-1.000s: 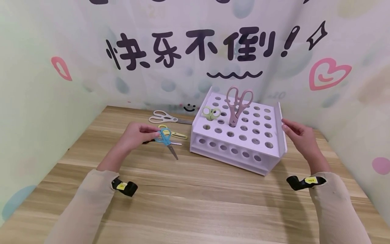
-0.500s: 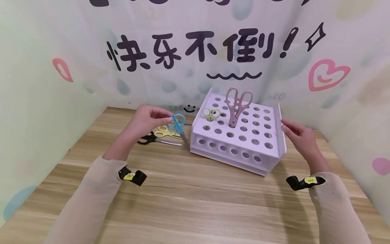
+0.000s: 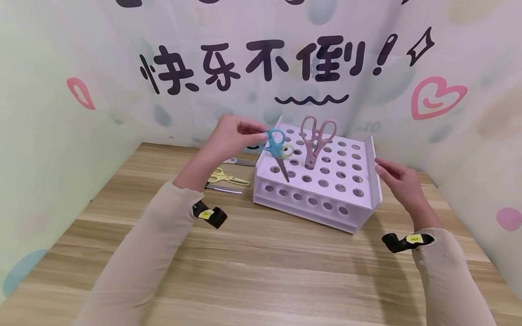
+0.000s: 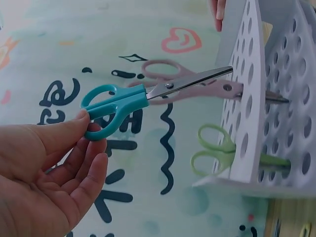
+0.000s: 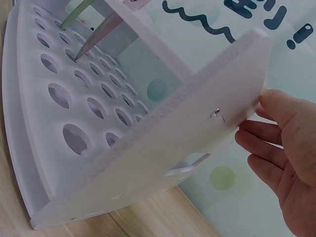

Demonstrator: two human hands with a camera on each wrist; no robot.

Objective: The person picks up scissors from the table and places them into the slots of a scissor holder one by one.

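Note:
My left hand point(image 3: 240, 136) pinches the handle of a pair of blue scissors point(image 4: 121, 103) between thumb and fingers. In the head view the blades point down over the front left of a white rack point(image 3: 285, 198) with rows of round holes. Mauve scissors point(image 3: 311, 151) and small light green scissors point(image 4: 217, 148) stand in the holes, handles up; the blue pair partly covers the green one in the head view. My right hand point(image 3: 401, 188) touches the outer edge of the rack's right side panel point(image 5: 217, 113) with its fingertips, fingers loosely extended.
Left of the rack, yellow scissors point(image 3: 228, 178), scissors with a black handle point(image 3: 224, 189) and a whitish pair point(image 3: 240, 161) lie on the wooden table point(image 3: 244, 271), partly hidden by my left arm. A printed cloth point(image 3: 244, 104) hangs behind.
My left hand has carried the blue scissors up and to the right, from above the table to over the rack. My right hand stays at the side panel.

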